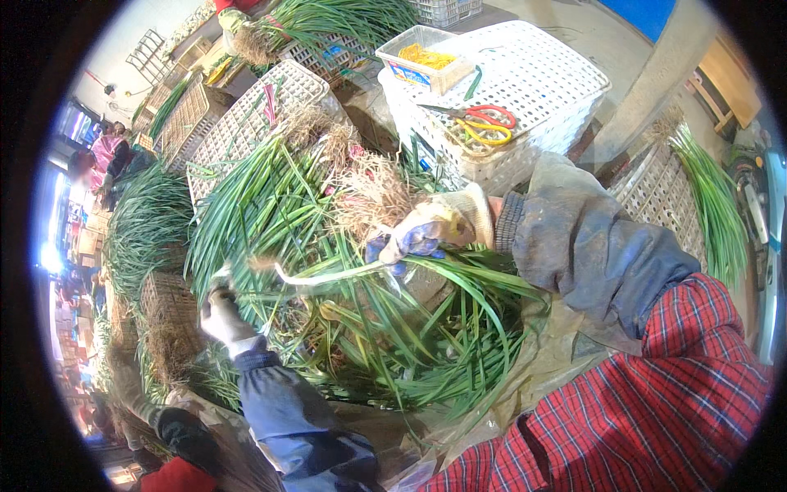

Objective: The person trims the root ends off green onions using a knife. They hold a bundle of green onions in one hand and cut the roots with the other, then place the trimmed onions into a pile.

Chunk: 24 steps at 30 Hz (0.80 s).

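Observation:
My right hand [424, 234], in a soiled glove with blue-stained fingertips, grips the leafy part of a green onion stalk [323, 280]. Its white stem and blurred root end point left, while long leaves trail to the right below my wrist. Lower left, my gloved left hand [221, 313] is blurred beside the green leaves; whether it holds anything cannot be made out. Just behind my right hand lie bundles with bushy dry roots [369, 190], some with reddish ties, and green leaves [258, 209] spread leftward. Loose leaves [455, 369] are heaped below my hands.
A white perforated crate [553, 67] stands upside down at the back, bearing red-and-yellow-handled scissors [486, 123] and a clear tub [384, 52] of yellow ties. Another bunch [707, 190] lies on a crate at right. A co-worker's sleeve [184, 436] shows lower left; another person's glove [233, 21] is at the top.

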### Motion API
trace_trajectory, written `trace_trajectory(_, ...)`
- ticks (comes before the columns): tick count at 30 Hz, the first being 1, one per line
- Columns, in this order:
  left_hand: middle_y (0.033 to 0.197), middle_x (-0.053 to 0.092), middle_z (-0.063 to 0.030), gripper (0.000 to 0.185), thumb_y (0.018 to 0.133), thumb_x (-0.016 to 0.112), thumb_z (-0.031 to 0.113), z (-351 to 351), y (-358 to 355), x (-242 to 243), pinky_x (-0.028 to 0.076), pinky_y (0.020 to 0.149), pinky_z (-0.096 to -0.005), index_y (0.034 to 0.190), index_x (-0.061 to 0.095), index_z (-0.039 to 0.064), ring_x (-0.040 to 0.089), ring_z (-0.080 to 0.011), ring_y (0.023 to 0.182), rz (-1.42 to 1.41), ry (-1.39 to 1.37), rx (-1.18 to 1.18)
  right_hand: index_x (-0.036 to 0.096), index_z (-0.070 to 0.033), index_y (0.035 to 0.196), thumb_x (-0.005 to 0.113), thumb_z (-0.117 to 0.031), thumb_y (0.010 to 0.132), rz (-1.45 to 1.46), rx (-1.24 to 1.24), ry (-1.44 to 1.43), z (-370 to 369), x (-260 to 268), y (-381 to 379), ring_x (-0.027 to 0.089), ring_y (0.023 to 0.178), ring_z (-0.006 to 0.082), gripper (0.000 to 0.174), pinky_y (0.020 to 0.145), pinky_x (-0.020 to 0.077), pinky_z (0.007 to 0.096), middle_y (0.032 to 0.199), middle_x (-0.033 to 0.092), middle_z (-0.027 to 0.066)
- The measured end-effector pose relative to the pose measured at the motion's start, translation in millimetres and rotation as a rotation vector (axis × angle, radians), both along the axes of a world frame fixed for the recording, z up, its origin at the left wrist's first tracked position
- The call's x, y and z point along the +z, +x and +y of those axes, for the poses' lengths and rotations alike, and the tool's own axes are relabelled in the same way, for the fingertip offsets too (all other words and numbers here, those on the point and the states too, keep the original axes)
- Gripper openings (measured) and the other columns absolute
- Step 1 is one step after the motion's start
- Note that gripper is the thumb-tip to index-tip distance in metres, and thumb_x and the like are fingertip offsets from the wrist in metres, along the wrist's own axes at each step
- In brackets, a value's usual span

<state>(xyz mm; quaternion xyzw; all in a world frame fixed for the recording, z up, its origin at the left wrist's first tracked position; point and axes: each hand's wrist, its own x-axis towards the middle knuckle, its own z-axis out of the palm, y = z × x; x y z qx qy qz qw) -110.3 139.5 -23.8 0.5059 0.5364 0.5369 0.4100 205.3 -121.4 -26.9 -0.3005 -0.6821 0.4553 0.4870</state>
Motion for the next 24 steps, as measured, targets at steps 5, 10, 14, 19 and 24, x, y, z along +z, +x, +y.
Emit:
trace_trajectory(5, 0.128, 0.048, -0.0141, 0.053, 0.076, 0.057, -0.001, 1.2, -21.4, -5.4, 0.038, 0.097, -0.0335, 0.127, 0.044, 0.003, 0.051, -0.0216, 0.11, 0.072, -0.12, -0.18, 0.061, -0.003, 0.107, 0.03, -0.05, 0.093, -0.059, -0.154, 0.063, -19.5, 7.5, 13.6, 0.056, 0.103, 0.0243, 0.058, 0.093, 0.0384, 0.0348, 0.107, 0.062, 0.0122)
trace_trajectory(10, 0.123, 0.047, -0.0109, 0.06, 0.079, 0.054, 0.003, -82.4, 55.7, 36.1, 0.043, 0.081, -0.0277, 0.135, 0.034, 0.006, 0.053, -0.0177, 0.094, -0.1, -0.158, -0.672, 0.061, -0.004, 0.107, 0.027, -0.053, 0.092, -0.155, -0.146, 0.002, -19.2, -7.0, 26.7, 0.055, 0.105, 0.0268, 0.061, 0.094, 0.038, 0.036, 0.108, 0.061, 0.0143)
trace_trajectory(14, 0.103, 0.057, -0.0088, 0.044, 0.084, 0.052, 0.009, -106.4, 78.5, 39.4, 0.039, 0.062, -0.0188, 0.127, 0.043, 0.003, 0.052, -0.0095, 0.078, -0.359, -0.401, -1.045, 0.061, -0.003, 0.107, 0.03, -0.049, 0.093, -0.171, -0.096, 0.064, -16.2, 2.8, 19.8, 0.057, 0.1, 0.0271, 0.057, 0.09, 0.0406, 0.0354, 0.104, 0.062, 0.014)
trace_trajectory(19, 0.069, 0.053, -0.0017, 0.016, 0.084, 0.059, 0.009, -114.2, 93.8, 36.6, 0.033, 0.044, -0.0165, 0.098, 0.056, 0.003, 0.04, -0.0058, 0.049, -0.475, -0.491, -0.926, 0.06, -0.006, 0.109, 0.043, -0.034, 0.092, -0.175, -0.094, -0.147, -17.2, 7.6, 14.5, 0.053, 0.076, 0.0153, 0.037, 0.07, 0.042, 0.0275, 0.089, 0.062, 0.0051)
trace_trajectory(24, 0.07, 0.054, 0.0011, 0.008, 0.082, 0.059, 0.005, -134.7, 126.8, 22.7, 0.035, 0.041, -0.0165, 0.091, 0.059, 0.005, 0.043, -0.0045, 0.05, -0.443, -0.534, -0.779, 0.054, -0.006, 0.117, 0.047, -0.017, 0.087, -0.572, -0.289, 0.266, -10.6, -3.0, 12.8, 0.059, 0.082, 0.023, 0.034, 0.076, 0.0455, 0.0325, 0.092, 0.062, 0.0097)
